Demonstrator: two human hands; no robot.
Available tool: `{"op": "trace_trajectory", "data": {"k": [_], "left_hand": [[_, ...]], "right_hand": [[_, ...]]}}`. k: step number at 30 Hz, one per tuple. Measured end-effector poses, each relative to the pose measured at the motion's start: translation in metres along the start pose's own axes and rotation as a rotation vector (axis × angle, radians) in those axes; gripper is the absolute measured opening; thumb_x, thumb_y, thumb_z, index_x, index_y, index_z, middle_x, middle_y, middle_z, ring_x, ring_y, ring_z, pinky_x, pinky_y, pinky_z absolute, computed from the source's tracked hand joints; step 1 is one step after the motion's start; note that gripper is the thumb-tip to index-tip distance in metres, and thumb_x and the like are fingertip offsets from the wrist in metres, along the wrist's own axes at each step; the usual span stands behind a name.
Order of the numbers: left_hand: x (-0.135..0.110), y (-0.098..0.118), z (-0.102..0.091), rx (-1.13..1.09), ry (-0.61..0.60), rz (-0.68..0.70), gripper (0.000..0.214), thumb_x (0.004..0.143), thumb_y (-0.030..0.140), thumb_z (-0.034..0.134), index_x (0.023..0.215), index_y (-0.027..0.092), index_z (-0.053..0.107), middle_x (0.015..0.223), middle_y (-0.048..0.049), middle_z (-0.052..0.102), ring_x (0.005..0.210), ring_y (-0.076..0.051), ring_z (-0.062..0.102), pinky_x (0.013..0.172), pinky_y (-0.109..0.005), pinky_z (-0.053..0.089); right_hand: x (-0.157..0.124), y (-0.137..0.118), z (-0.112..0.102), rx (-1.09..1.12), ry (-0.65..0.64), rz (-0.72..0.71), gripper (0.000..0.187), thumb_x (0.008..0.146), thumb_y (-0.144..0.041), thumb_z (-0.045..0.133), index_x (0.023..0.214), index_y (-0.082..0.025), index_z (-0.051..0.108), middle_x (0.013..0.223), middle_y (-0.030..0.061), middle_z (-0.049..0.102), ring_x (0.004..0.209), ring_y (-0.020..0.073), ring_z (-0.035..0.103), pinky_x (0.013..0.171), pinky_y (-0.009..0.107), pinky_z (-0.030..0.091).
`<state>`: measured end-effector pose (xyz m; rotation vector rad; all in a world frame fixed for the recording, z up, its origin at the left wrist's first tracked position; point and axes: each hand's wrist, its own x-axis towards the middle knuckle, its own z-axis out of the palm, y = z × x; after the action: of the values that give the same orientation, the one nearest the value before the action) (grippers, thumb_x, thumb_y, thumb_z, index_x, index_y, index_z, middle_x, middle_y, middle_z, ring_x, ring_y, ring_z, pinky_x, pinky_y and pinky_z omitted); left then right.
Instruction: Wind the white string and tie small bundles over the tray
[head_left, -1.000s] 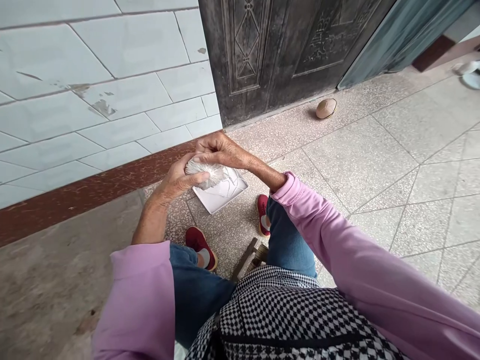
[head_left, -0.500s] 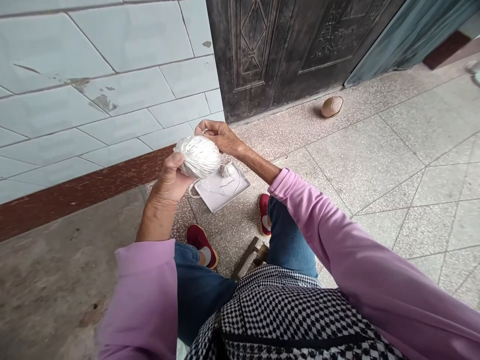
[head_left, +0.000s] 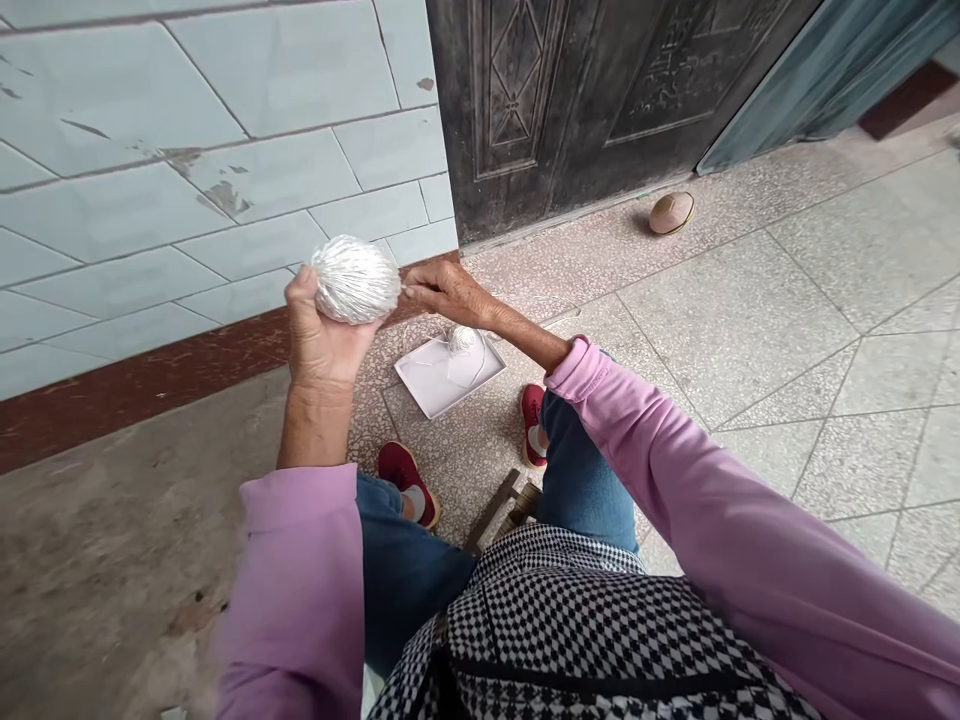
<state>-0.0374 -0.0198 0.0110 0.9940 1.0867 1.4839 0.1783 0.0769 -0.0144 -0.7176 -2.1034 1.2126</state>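
My left hand (head_left: 319, 335) is raised and wrapped around a large ball of white string (head_left: 355, 279). My right hand (head_left: 450, 292) sits just right of the ball with fingers pinched on the string end at its side. Below the hands a white square tray (head_left: 431, 385) lies on the floor with a smaller bundle of white string (head_left: 462, 338) and loose strands on it. My red shoes (head_left: 409, 478) rest on the floor near the tray.
A pale tiled wall (head_left: 187, 150) with a red-brown base strip stands to the left. A dark carved door (head_left: 585, 90) is ahead, with a small round tan object (head_left: 670, 212) on the floor before it. Speckled floor tiles spread to the right.
My left hand lifted the string ball up and to the left, off the tray area. My right hand moved from on top of the ball to its right side, pinching the strand.
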Motion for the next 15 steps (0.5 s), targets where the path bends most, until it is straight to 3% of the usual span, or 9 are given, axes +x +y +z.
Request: {"op": "trace_trajectory", "data": {"k": [3,6,10,12,15], "left_hand": [[0.007,0.011,-0.031,0.01,0.083,0.039,0.118,0.055,0.113,0.104,0.135,0.033,0.071,0.17,-0.0073,0.079,0.177,-0.047,0.05,0.119,-0.052,0.067],[0.013,0.026,-0.078,-0.002,0.238,0.058,0.135,0.029,0.111,0.109,0.137,0.039,0.072,0.173,0.0002,0.078,0.184,-0.046,0.042,0.127,-0.056,0.064],[-0.001,0.048,-0.14,0.101,0.421,0.038,0.162,0.002,0.117,0.095,0.145,0.044,0.072,0.196,0.0031,0.063,0.192,-0.044,0.037,0.149,-0.062,0.049],[-0.018,0.057,-0.163,0.138,0.499,0.032,0.161,0.003,0.117,0.094,0.147,0.049,0.072,0.2,0.0072,0.061,0.196,-0.041,0.032,0.153,-0.061,0.043],[-0.046,0.068,-0.188,0.231,0.602,-0.004,0.147,0.022,0.12,0.087,0.154,0.056,0.068,0.206,0.0103,0.053,0.195,-0.042,0.036,0.153,-0.069,0.041]], "right_hand": [[0.001,0.011,-0.02,0.096,-0.027,-0.002,0.028,0.124,-0.01,0.07,0.096,-0.017,0.072,0.072,-0.006,0.053,0.074,0.0141,0.047,0.071,0.026,0.037],[-0.009,0.028,-0.061,0.177,-0.095,0.049,0.031,0.122,-0.009,0.077,0.092,-0.016,0.072,0.065,-0.0086,0.052,0.064,0.0102,0.041,0.061,0.023,0.032],[-0.047,0.046,-0.129,0.145,-0.12,0.323,0.046,0.113,-0.002,0.091,0.075,-0.017,0.068,0.06,-0.0061,0.059,0.056,0.007,0.042,0.054,0.024,0.029],[-0.074,0.051,-0.161,0.172,-0.053,0.49,0.048,0.113,-0.004,0.094,0.073,-0.016,0.07,0.058,-0.0045,0.06,0.053,0.0066,0.043,0.054,0.025,0.029],[-0.118,0.056,-0.201,0.295,0.194,0.612,0.042,0.112,-0.017,0.104,0.08,-0.014,0.077,0.058,-0.0061,0.057,0.05,0.0043,0.038,0.053,0.024,0.026]]}}
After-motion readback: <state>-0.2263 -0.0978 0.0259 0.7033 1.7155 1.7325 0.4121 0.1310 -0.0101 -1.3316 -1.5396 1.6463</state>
